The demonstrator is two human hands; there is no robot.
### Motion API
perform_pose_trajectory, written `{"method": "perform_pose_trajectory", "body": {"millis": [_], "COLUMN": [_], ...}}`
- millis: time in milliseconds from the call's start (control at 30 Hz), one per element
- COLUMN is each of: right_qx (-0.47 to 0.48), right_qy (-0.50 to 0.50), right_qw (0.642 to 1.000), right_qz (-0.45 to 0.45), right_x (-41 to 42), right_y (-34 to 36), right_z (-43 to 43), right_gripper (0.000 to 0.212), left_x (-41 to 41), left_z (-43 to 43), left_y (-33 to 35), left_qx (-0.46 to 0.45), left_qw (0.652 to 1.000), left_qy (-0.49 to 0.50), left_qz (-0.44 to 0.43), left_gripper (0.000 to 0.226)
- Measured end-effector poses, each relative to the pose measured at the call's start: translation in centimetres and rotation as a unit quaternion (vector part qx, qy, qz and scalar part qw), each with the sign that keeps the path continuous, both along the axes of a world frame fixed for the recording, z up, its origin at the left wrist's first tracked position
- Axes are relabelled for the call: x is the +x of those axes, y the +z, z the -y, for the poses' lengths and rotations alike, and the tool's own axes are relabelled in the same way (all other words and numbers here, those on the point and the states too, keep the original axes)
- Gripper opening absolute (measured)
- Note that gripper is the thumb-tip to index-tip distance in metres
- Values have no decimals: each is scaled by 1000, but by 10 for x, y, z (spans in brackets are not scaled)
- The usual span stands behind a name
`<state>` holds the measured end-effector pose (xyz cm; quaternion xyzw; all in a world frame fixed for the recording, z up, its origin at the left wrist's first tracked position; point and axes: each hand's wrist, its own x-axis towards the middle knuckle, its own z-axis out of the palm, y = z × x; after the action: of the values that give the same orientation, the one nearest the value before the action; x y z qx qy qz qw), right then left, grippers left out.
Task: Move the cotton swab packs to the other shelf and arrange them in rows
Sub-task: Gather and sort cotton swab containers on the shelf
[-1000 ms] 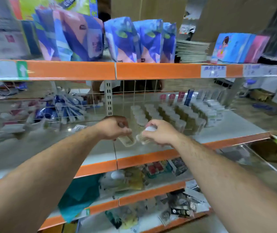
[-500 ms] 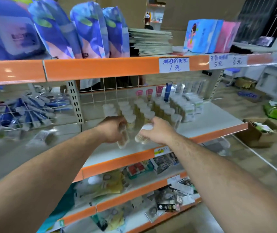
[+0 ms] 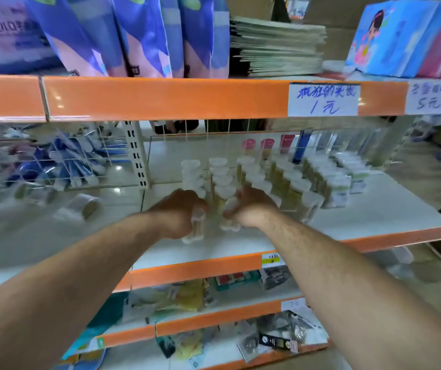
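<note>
Your left hand (image 3: 179, 213) curls its grip round a clear plastic cotton swab pack (image 3: 194, 231). It is a small upright tub with a white scalloped base, and pale wooden sticks show through its wall. The base is right at the smooth white shelf (image 3: 374, 212), though blur keeps me from telling whether it touches. Your right hand (image 3: 252, 206) closes its grip on a second pack (image 3: 230, 218) of the same shape, low over the shelf's front left part, just beside the first.

Behind both, on the same shelf, stand the rows of packs (image 3: 291, 182), white lids up, running back to the thin wire grid (image 3: 219, 134) at the shelf's rear. A glossy orange strip (image 3: 401, 237) faces the shelf's front edge. Left of the shelf, past the perforated metal upright (image 3: 136, 153), a loose pack (image 3: 81, 206) lies on its side.
</note>
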<state>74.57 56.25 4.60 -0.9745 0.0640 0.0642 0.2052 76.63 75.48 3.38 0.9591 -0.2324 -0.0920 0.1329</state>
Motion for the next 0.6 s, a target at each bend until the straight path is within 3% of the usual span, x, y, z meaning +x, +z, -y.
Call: {"method": "perform_pose_trajectory", "body": {"millis": [100,300,467,600], "right_qx": [-12,0,-11,-19], "right_qy": [7,27,23,17], "right_qw": [1000,1000,999,999], "right_qz": [2,13,38,45], "right_x": [6,12,19,20], "right_y": [-3,-13,-20,-22], "right_z": [3,7,3,3], "right_gripper": [27,28,58,64], "left_x": [1,-6,-8,-9], "left_z": [-4,-3,-2,3], "left_y": [-4,-12,-16,-14], "left_qx": [-20,-27,-14,8], "left_qw": [999,998,998,998], "left_qy": [40,58,31,13], "left_qz": [7,29,57,68], "left_gripper": [70,69,60,52]}}
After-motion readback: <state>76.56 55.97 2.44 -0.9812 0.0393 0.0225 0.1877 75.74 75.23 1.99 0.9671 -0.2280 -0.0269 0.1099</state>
